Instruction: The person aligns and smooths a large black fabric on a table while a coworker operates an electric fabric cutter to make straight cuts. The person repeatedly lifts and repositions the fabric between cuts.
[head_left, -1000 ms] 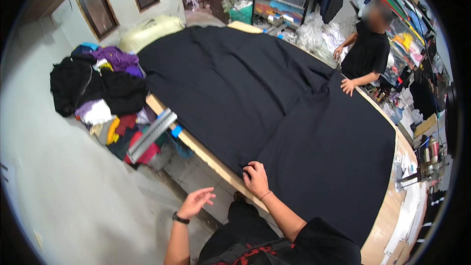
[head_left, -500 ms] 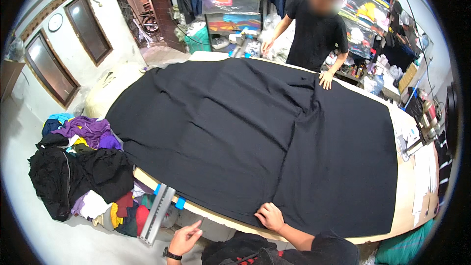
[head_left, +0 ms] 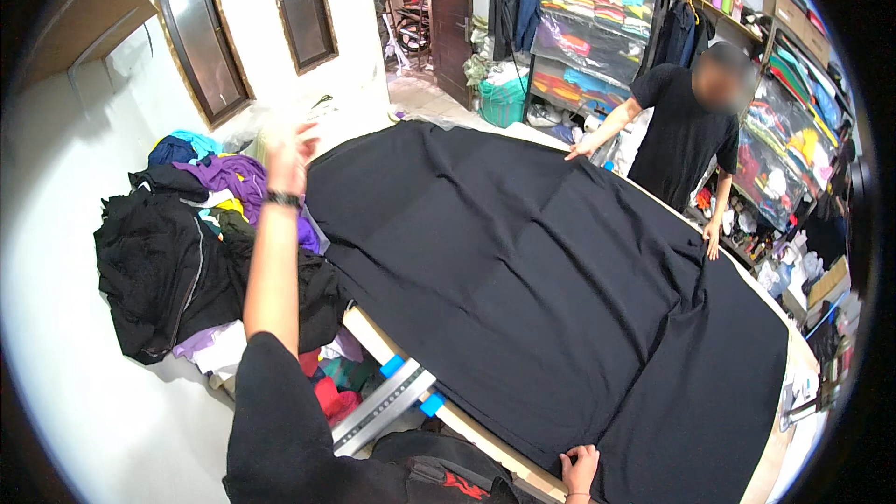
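Observation:
A large sheet of black fabric lies over the long table, with ridges and folds running across it toward the right. My right hand is at the near edge, its fingers curled and closed on the fabric. My left hand is raised at the left, above the heap of clothes and near the fabric's far left end. It holds nothing that I can see; its fingers look stretched out and apart, though blurred against the bright wall. A dark watch is on that wrist.
Across the table a person in black has both hands on the fabric's far edge. A clothes heap lies left of the table. A metal rail with blue ends juts from the near edge. Shelves of packed clothes stand behind.
My left hand has swung up and forward from the near edge to above the clothes. My right hand stays at the fabric's near edge. The view has turned left; the other person's right hand now touches the fabric.

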Available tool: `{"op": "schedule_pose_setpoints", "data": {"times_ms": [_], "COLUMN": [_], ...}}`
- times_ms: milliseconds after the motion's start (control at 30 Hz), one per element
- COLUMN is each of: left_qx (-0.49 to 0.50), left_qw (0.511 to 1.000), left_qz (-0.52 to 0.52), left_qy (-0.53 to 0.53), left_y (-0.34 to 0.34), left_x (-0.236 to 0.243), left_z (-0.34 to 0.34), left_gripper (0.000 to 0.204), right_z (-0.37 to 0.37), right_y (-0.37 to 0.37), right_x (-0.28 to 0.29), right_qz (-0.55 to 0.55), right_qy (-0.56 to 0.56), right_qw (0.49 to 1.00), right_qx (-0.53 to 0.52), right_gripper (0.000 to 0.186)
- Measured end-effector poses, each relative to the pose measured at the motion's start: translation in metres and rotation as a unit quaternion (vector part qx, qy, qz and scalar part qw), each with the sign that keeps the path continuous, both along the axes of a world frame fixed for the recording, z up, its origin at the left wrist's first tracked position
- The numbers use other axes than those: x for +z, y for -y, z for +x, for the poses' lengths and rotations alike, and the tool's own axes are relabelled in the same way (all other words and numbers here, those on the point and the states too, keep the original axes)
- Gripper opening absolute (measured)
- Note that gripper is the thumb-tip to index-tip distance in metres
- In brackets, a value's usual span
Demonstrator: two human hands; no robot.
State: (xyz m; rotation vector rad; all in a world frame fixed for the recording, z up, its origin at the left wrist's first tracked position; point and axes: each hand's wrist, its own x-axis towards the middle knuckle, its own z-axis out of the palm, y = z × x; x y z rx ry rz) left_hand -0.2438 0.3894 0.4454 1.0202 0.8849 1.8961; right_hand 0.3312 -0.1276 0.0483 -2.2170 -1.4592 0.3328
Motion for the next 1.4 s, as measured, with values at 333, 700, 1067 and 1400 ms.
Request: {"op": "schedule_pose_setpoints", "data": {"times_ms": [333, 700, 1067, 1400], "left_qx": [-0.153, -0.076, 0.095, 0.147], "left_qw": [0.743, 0.841, 0.914, 0.890], "left_qz": [-0.347, -0.483, -0.384, -0.387], "left_qy": [-0.551, -0.232, -0.093, -0.190], "left_y": [0.004, 0.125, 0.079, 0.068], "left_x": [-0.226, -0.514, -0.360, -0.396], "left_z": [-0.030, 0.102, 0.041, -0.079], "left_gripper": [0.076, 0.028, 0.034, 0.023], "right_z": [-0.032, -0.030, 0.029, 0.014], "right_y": [-0.002, 0.011, 0.015, 0.056], "right_x": [-0.026, -0.035, -0.050, -0.035], "right_qz": [0.077, 0.086, 0.442, 0.379], "right_qy": [0.036, -0.321, -0.508, -0.177], "right_qw": [0.986, 0.870, 0.402, 0.558], "right_qx": [-0.142, -0.364, -0.621, -0.717], "right_gripper": [0.011, 0.027, 0.047, 0.048]}}
